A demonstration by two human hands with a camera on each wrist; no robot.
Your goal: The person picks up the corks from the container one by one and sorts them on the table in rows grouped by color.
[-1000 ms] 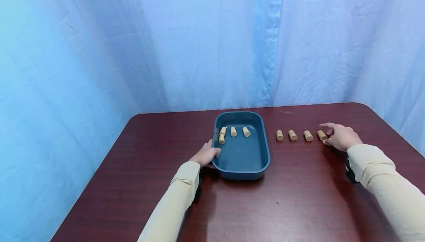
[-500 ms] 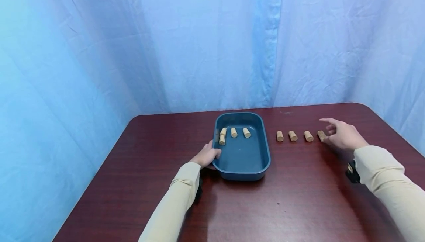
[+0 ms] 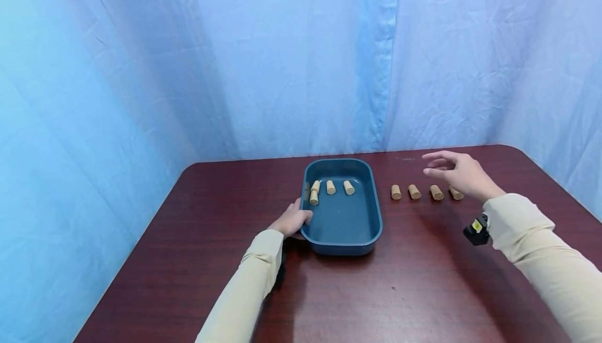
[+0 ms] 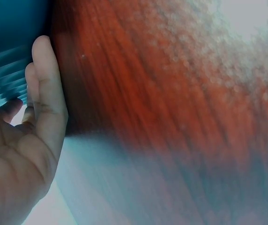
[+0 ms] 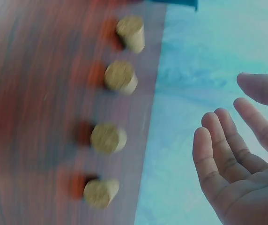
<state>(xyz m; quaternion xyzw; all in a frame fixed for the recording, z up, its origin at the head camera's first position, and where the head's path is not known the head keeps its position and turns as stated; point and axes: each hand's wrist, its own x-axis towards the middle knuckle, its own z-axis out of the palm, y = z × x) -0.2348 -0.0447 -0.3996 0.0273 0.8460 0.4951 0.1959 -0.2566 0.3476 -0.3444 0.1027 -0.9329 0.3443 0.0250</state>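
Observation:
A dark blue rectangular tray (image 3: 342, 249) stands near the middle of the table. My left hand (image 3: 290, 221) holds its left side, thumb over the rim and the other fingers outside, along and beneath the wall; the left wrist view shows those fingers (image 4: 47, 79) against the blue side. Several small tapered corks (image 3: 331, 187) lie in the tray's far part, two of them touching at the left. To the right of the tray, a row of corks (image 3: 414, 192) lies on the table. Above the row's right end hovers my right hand (image 3: 463, 174), holding nothing, its fingers loosely bent.
The dark red wooden table (image 3: 211, 259) has rounded far corners. Pale blue curtains (image 3: 291, 60) hang behind it and along both sides. A small black device (image 3: 477, 229) sits at the right wrist.
My right hand has lifted away from the rightmost cork and moved up and to the left. That cork stays in the row. The left hand and tray have not moved.

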